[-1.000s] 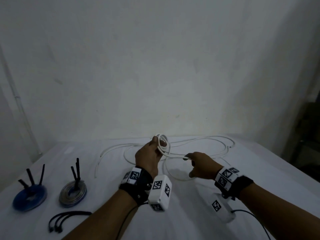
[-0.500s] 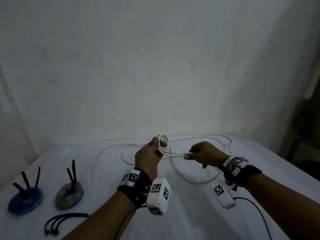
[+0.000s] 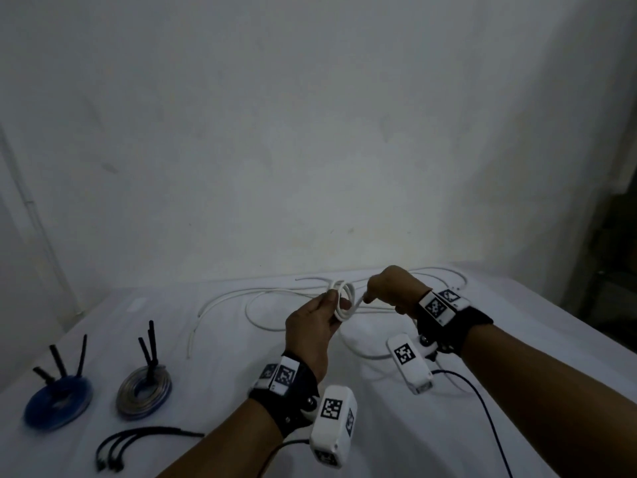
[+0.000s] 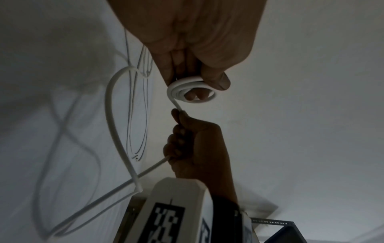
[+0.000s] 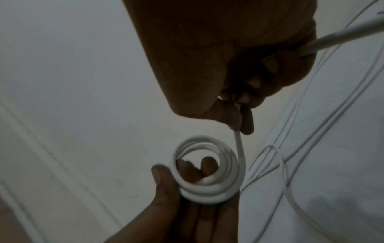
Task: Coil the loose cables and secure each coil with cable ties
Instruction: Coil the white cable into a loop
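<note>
well, nearest me loose black cable ties [image 3: 138, 441] lie on the white table [image 3: 517, 332], with a blue coil [image 3: 58, 401] and a grey coil [image 3: 144, 395] tied just beyond. further in, the left hand [image 3: 312, 331] pinches a small white coil [image 3: 343, 303] above the table — the right hand [image 3: 391, 289] grips the white cable [image 3: 220, 301] beside it, its slack trailing toward the wall.

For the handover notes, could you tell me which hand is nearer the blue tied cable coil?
Left. The left hand is up by the table's middle, rightward of the blue tied cable coil; the right hand is farther right.
</note>
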